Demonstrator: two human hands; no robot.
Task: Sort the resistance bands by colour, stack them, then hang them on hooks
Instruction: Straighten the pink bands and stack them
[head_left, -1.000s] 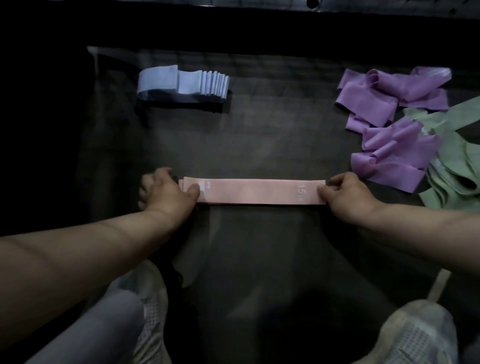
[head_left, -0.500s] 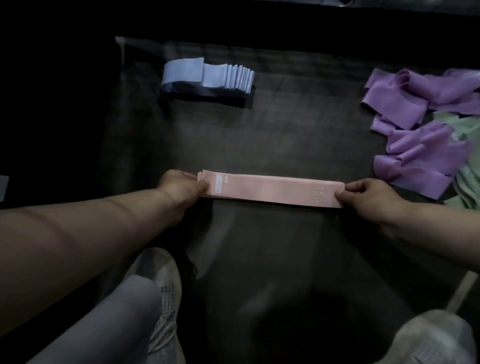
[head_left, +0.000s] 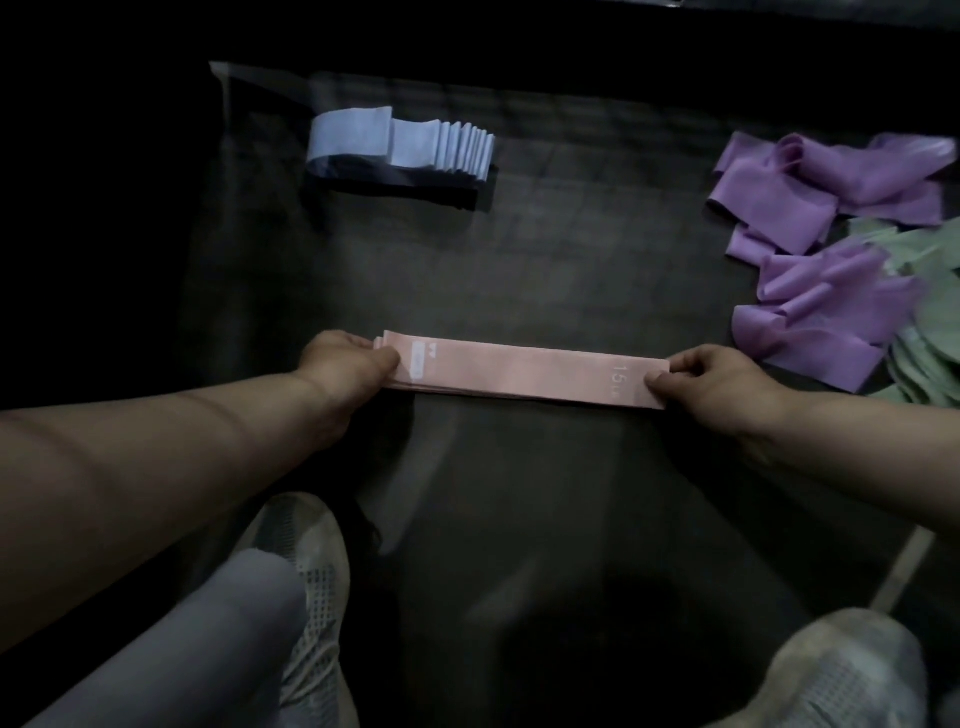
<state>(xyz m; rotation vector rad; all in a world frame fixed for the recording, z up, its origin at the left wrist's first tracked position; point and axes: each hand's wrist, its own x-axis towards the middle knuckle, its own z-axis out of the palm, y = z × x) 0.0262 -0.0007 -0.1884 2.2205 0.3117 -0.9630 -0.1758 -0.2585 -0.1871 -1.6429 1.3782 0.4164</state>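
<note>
A flat stack of pink resistance bands (head_left: 524, 371) lies lengthwise on the dark mat (head_left: 545, 260) in the middle of the view. My left hand (head_left: 345, 364) pinches its left end and my right hand (head_left: 709, 376) pinches its right end. A neat stack of light blue bands (head_left: 410, 143) sits at the back left. Loose purple bands (head_left: 821, 239) lie in a heap at the right, with pale green bands (head_left: 930, 332) partly under them at the right edge.
My two shoes (head_left: 311, 561) (head_left: 841, 670) and a grey trouser leg (head_left: 208, 639) fill the bottom of the view. The surroundings of the mat are dark. A pale strip (head_left: 898, 571) lies at the lower right.
The camera view has shifted, so everything sits further right in the frame. Both hands keep hold of the ends of the pink stack, which looks slightly raised and tilted.
</note>
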